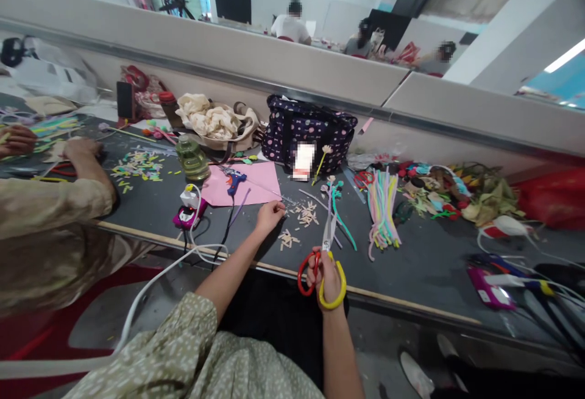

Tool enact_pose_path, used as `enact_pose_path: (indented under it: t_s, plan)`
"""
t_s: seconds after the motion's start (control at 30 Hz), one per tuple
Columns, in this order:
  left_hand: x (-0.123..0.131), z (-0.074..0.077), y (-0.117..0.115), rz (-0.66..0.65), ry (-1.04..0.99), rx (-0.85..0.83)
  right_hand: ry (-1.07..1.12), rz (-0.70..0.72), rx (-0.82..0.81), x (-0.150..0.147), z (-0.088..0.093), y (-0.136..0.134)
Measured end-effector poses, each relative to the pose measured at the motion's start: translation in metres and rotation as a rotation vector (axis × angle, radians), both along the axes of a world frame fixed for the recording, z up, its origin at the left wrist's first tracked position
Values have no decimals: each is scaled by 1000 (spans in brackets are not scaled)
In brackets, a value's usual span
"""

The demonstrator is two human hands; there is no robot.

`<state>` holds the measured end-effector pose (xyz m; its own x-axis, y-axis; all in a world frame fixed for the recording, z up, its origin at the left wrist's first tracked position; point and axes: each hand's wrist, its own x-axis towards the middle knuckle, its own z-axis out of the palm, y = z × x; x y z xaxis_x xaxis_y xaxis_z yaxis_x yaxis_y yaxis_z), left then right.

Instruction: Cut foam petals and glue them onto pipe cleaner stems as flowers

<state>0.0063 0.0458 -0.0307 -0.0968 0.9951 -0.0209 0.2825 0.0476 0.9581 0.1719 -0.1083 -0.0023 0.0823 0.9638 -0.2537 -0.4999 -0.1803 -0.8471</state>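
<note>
My right hand [325, 277] is closed through the red and yellow handles of a pair of scissors [327, 240], blades pointing away over the dark table [425, 265]. My left hand [269, 215] pinches something thin and hard to make out at the edge of a pink paper sheet [256, 184]. Small wooden stick pieces [307, 215] lie between the two hands. A blue glue gun [234, 180] rests on the pink sheet.
A bundle of pastel pipe cleaners [381, 207] lies right of the scissors, with craft scraps beyond. A dotted dark bag [308, 131], a cloth bag and a green bottle [192, 158] stand behind. Another person's arm [55, 204] works at the left. Cables hang over the front edge.
</note>
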Motion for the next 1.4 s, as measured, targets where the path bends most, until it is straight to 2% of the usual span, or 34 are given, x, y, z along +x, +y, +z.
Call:
enact_pose_path:
  t_s: [0.13,0.33,0.5,0.67,0.83,0.93,1.03,1.17,1.4]
  plan:
    - [14,-4,12,-57,195,53,-37,-16,-34,6,-6,-4]
    - [34,5,15,-178,227,94,-76,-38,-36,12,-11,-7]
    - [12,16,-1,-199,351,84,-101,-37,-15,17,-16,-7]
    - [-17,23,-23,-407,525,149,-98,-18,-37,13,-17,-7]
    - [-16,27,-32,-560,653,238,-113,29,-44,2,-11,-6]
    - [-10,28,-35,-593,713,234,-121,56,-40,-1,-9,-8]
    - [-7,27,-37,-600,718,203,-135,65,-33,-1,-8,-10]
    - [-8,27,-37,-631,617,188,-144,47,-40,0,-7,-11]
    - [-4,28,-31,-590,565,171,-156,61,-28,-5,-5,-10]
